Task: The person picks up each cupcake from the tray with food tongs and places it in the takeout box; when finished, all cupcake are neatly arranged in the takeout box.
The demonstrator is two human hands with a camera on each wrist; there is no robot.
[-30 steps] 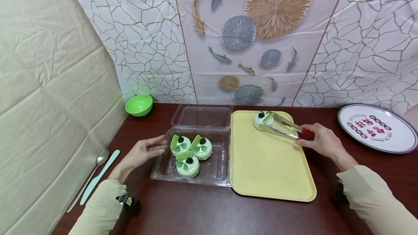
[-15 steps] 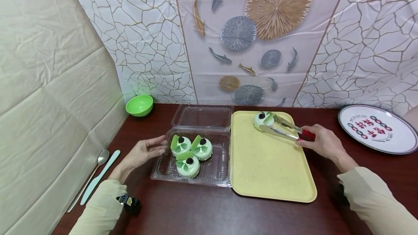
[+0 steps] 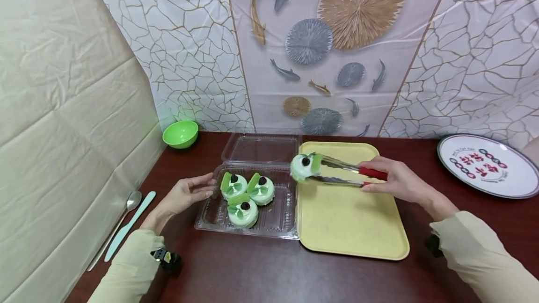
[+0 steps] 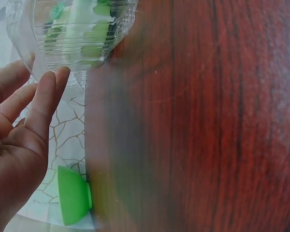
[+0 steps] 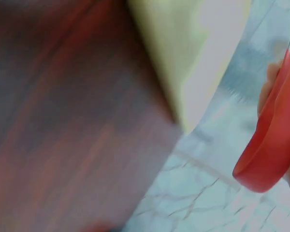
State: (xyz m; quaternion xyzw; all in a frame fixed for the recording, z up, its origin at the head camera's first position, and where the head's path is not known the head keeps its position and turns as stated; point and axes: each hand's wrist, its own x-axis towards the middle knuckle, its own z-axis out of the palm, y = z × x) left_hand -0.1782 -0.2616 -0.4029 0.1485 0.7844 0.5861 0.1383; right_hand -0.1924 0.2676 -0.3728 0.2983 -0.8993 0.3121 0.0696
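My right hand [image 3: 396, 180] grips the red-handled metal tongs [image 3: 341, 164], whose ends hold a small round green-and-white cake [image 3: 302, 166] topped with a dark berry. The cake is over the left edge of the yellow tray [image 3: 353, 228], beside the clear plastic box [image 3: 281, 214]. Three similar cakes [image 3: 243, 214] sit in the box's left part. At the box's left side is my left hand [image 3: 183, 196], its fingers extended and the fingertips right at the wall. In the right wrist view a red tong handle [image 5: 268, 154] shows large.
The box's clear lid [image 3: 261, 148] lies folded back behind it. A green bowl [image 3: 180, 134] stands at the back left. A spoon [image 3: 133, 201] and a pale blue knife [image 3: 126, 228] lie at the left, and a white patterned plate [image 3: 513, 167] at the right.
My right hand has lifted the cake with the tongs from the tray's far left corner and moved it left and nearer, toward the box. The left hand has stayed at the box.
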